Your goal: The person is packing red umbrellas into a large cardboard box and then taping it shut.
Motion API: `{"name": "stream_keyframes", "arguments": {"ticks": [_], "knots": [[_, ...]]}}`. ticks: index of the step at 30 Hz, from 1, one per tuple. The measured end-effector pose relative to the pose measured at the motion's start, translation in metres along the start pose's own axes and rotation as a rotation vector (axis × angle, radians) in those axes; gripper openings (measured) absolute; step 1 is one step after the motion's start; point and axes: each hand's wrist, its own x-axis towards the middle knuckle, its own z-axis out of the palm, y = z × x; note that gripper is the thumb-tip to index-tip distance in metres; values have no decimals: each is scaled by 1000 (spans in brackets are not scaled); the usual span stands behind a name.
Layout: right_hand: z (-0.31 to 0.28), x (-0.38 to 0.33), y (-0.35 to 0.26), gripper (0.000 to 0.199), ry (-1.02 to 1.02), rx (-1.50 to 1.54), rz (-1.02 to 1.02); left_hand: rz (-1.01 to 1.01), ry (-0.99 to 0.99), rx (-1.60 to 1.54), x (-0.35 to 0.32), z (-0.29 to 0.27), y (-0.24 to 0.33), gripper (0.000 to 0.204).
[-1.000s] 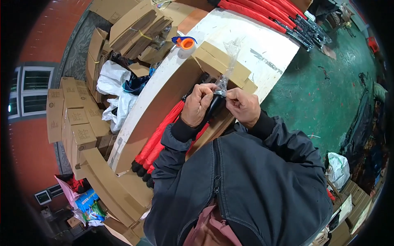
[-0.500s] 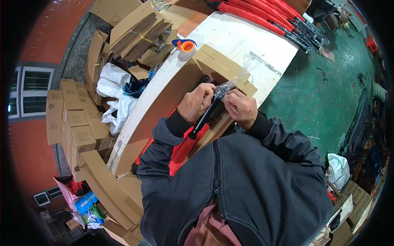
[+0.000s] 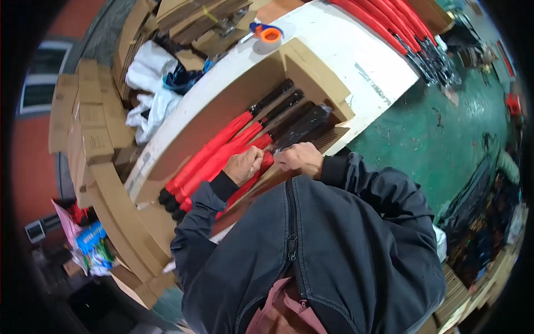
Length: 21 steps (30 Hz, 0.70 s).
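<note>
Your left hand (image 3: 243, 167), right hand (image 3: 301, 159): now shifted back along the sleeved handle (image 3: 303, 124), both curled; can't tell grip.
Carton (image 3: 222, 106): sleeved handle over it; red umbrellas (image 3: 211, 148) parallel inside, probably for snug packing.

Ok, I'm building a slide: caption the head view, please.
Left hand and right hand over red umbrellas in an open cardboard box.
</note>
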Motion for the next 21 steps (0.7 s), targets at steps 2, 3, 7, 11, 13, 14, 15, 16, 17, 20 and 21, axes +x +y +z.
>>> {"name": "stream_keyframes", "arguments": {"ticks": [2,3,7,11,13,14,15,16,17,20,21], "knots": [[7,1,7,13,-13,67,-69,-66,-10,-7,-26,27,-27,11],[6,1,10,15,-21,102,-103,-101,-52,0,-39,42,-40,12],[-28,6,27,18,-33,106,43,-173,-11,48,-83,61,-56,15],[-68,33,6,22,-131,-155,-71,-172,187,38,-122,113,-108,16],[-60,40,7,21,-179,-232,-164,2,405,436,-109,131,-114,18],[-51,42,9,21,-223,-251,-178,-86,294,384,-102,120,-96,19],[-40,49,13,20,-333,-281,-175,-170,190,322,-108,109,-86,21],[-29,55,23,19,-429,-326,-150,-219,213,332,-119,97,-81,21],[-13,61,35,19,-446,-325,-198,-223,196,261,-130,85,-76,22],[25,65,67,17,-662,-562,-289,-220,184,106,-160,68,-76,23],[30,63,74,15,-641,-585,-323,-346,72,241,-181,63,-83,24]]}}
